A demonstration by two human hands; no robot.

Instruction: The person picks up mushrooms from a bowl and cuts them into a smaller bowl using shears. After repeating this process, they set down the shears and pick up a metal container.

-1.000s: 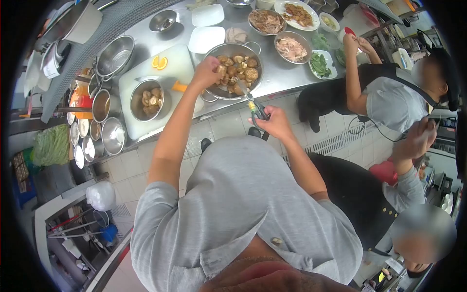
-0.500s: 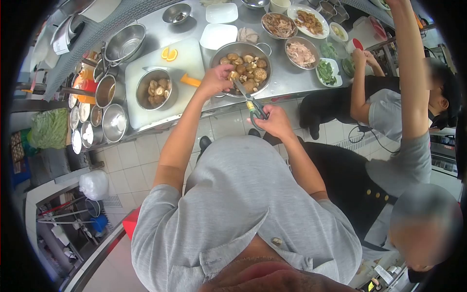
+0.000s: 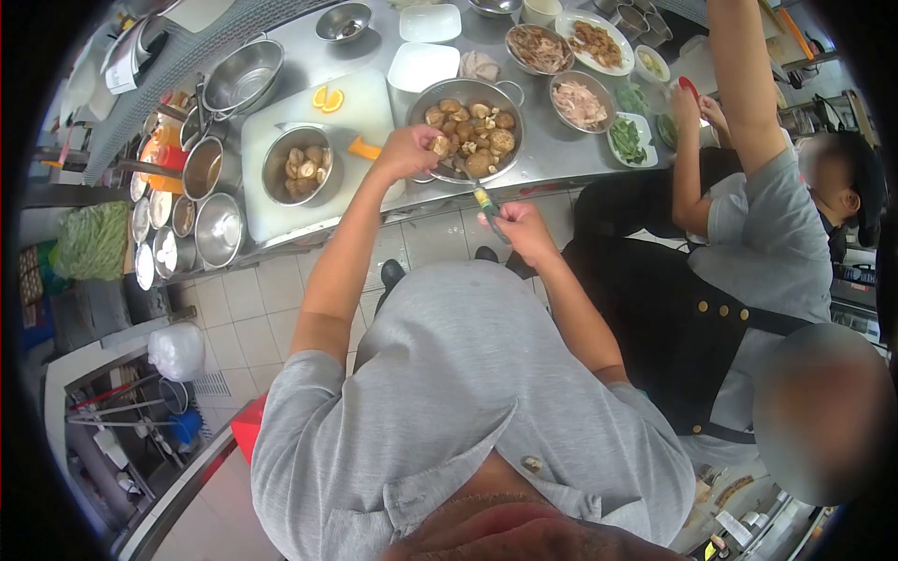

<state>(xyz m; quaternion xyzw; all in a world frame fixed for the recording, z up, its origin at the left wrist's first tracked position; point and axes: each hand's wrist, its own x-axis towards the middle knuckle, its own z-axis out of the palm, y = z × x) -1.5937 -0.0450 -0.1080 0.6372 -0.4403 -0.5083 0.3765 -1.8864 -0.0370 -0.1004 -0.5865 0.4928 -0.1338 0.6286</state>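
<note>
Stainless steel runs the length of the counter [image 3: 552, 154], and on it, just beyond the left hand [image 3: 409, 151], sits a two-handled steel pan [image 3: 419, 98] heaped with brown shiitake mushrooms [image 3: 472, 131]. The left hand is closed on one mushroom [image 3: 438, 146] at the pan's near rim. The right hand [image 3: 517, 227], nearer the body and below the pan, is clenched around the green-and-yellow handles of kitchen scissors [image 3: 480, 194], whose blades point up towards the held mushroom; whether they touch it cannot be told. To the left of the left hand, a smaller steel bowl [image 3: 272, 166] of cut mushroom pieces rests on a white cutting board [image 3: 360, 112] beside orange slices [image 3: 327, 98]. To the right, a co-worker's arm [image 3: 744, 75] is raised.
</note>
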